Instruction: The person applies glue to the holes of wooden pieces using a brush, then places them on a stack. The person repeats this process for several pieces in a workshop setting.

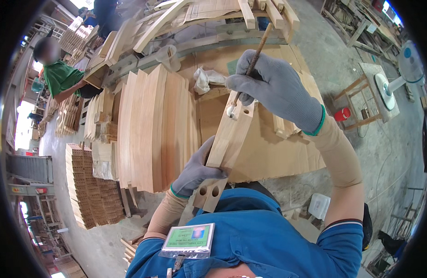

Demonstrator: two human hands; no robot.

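My left hand (198, 169), in a grey glove, grips a pale wooden piece (232, 139) from its left side. The piece is held tilted in front of my body, with round holes at its far end and two larger holes near my shirt. My gloved right hand (283, 88) pinches a thin brown stick (260, 48) above the far end. The stick's lower tip is at a hole there, where a white glue-like blob (230, 111) sits on the wood. My right fingers partly hide the stick and that end.
A row of wooden boards (146, 132) stands left of the cardboard-covered table (278, 162). Crumpled white plastic (203, 82) and a clear cup (168, 54) are beyond. More wooden parts (284, 127) lie to the right. A fan (394, 85) stands at far right; a person in green (61, 76) is at far left.
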